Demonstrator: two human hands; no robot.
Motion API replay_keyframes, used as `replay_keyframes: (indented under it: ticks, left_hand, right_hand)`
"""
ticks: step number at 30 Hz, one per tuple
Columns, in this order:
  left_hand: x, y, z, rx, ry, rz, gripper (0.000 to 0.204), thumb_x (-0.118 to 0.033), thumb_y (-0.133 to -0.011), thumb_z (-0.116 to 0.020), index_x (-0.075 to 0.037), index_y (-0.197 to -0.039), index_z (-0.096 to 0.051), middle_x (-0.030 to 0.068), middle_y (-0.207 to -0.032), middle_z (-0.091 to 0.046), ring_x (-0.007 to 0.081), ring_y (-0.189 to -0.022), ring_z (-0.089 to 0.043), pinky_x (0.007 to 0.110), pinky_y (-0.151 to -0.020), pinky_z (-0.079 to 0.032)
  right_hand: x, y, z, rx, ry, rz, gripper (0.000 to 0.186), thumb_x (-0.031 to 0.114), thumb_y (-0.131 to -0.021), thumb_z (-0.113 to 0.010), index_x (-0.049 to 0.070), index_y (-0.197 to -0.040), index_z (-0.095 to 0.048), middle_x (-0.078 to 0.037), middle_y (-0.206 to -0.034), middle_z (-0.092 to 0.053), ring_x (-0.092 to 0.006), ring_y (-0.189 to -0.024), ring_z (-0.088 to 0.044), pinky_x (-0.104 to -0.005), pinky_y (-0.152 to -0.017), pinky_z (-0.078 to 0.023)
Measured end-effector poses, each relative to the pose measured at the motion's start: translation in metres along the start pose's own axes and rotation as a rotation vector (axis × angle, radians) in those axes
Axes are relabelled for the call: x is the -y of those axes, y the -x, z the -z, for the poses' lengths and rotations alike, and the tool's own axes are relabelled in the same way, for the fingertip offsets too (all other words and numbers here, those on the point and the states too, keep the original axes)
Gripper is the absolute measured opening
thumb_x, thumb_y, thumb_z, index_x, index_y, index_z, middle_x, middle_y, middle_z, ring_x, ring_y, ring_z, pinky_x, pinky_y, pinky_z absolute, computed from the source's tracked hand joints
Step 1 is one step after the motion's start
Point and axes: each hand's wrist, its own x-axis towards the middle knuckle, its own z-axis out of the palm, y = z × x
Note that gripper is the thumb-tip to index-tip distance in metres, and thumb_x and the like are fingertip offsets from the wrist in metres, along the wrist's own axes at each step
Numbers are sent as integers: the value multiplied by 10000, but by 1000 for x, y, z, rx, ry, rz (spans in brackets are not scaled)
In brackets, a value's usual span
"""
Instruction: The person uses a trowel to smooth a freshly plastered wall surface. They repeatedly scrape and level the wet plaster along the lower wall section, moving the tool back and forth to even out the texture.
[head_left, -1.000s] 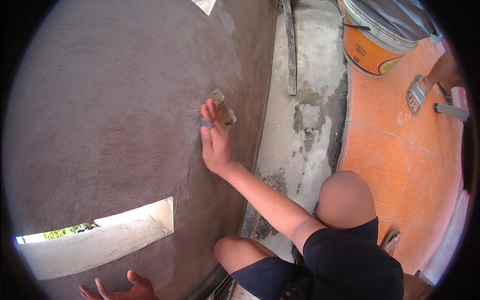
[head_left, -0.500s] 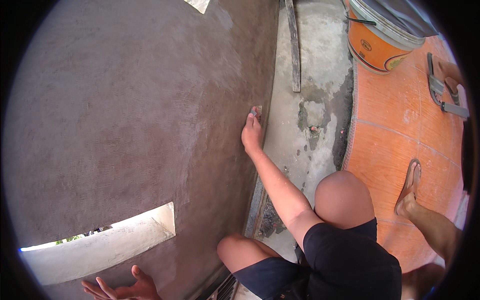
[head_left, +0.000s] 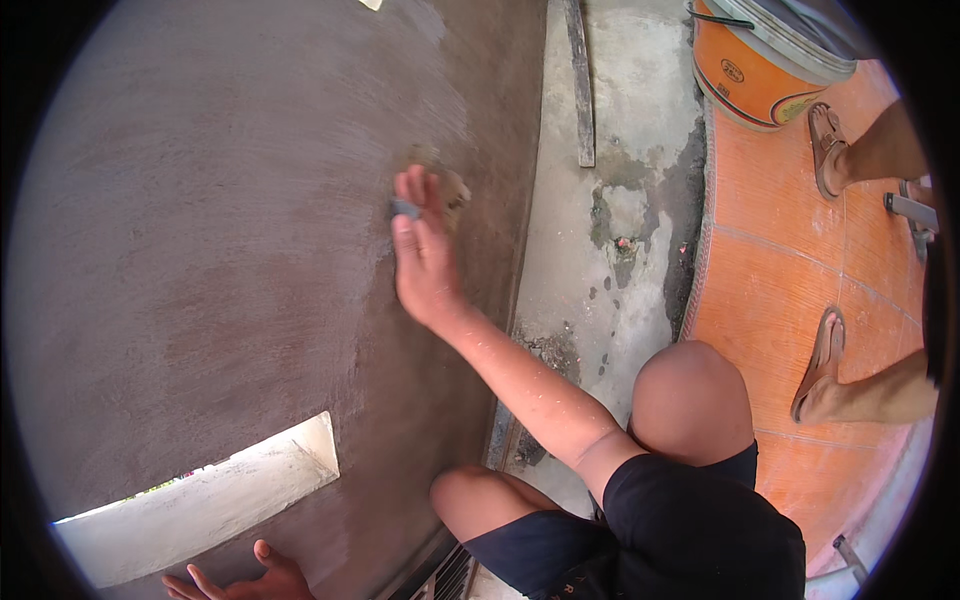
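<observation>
A broad grey-brown plastered wall (head_left: pixel 220 280) fills the left side, its surface streaked and partly darker, as if damp. My right hand (head_left: pixel 430 265) is closed round the grey handle of a plastering trowel (head_left: pixel 455 192), whose flat face lies against the wall. Motion blurs the fingers and the trowel's edges. Low at the left, my left hand (head_left: pixel 245 582) has its fingers spread and holds nothing. It is close to the wall, just under a pale slot-shaped opening (head_left: pixel 235 500); whether it touches the plaster I cannot tell.
A narrow concrete strip (head_left: pixel 620 270) with a wooden batten (head_left: pixel 580 90) runs along the wall. Beyond it, orange tiles (head_left: pixel 760 270) carry an orange bucket (head_left: pixel 750 75) and another person's sandalled feet (head_left: pixel 825 365). A dark metal grate (head_left: pixel 450 575) lies near my bent knees.
My right hand has moved left across the wall with the trowel, away from the wall's base. The other person's farther foot has shifted nearer the bucket. My left hand stays almost still.
</observation>
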Motion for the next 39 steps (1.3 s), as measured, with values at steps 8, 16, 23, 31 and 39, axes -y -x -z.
replay_keyframes:
  ticks: [8, 16, 23, 31, 39]
  left_hand:
    - [0, 5, 0, 10, -19, 4, 799, -708, -959, -464, -92, -1459, -372, 240, -1534, -387, 451, -1420, -374, 626, -1086, -343]
    - [-4, 3, 0, 5, 13, 3, 791, -708, -962, -458, -103, -1464, -376, 247, -1559, -356, 455, -1427, -359, 635, -1103, -311]
    - [-13, 6, -3, 37, -6, -6, 794, -712, -959, -461, -106, -1466, -389, 246, -1567, -343, 453, -1431, -349, 633, -1109, -300]
    - [-16, -1, -10, 22, -2, -7, 798, -717, -957, -457, -109, -1469, -389, 245, -1570, -341, 453, -1436, -343, 636, -1110, -296]
    - [-16, -1, -11, 17, -8, -17, 802, -722, -955, -454, -112, -1471, -390, 243, -1572, -339, 453, -1440, -336, 638, -1110, -292]
  right_hand:
    - [-74, 1, 32, -173, -254, -677, 463, 241, -1108, -344, 40, -1519, -415, -188, -1630, -294, -334, -1547, -162, -411, -1261, -152]
    - [-14, -9, 0, -72, -218, -51, 454, 244, -1116, -320, -21, -1454, -470, -166, -1626, -314, -292, -1555, -142, -402, -1263, -123]
    - [-142, 49, 16, -78, -759, -770, 430, 203, -1102, -370, -25, -1448, -481, -162, -1584, -390, -290, -1518, -256, -396, -1231, -230]
    - [-146, 45, 37, -326, -349, -1177, 475, 296, -1112, -324, -13, -1423, -506, -186, -1440, -554, -288, -1386, -483, -389, -1169, -341]
    - [-108, 8, 31, -225, -109, -351, 469, 255, -1106, -337, -39, -1440, -483, -184, -1582, -395, -311, -1519, -272, -376, -1221, -242]
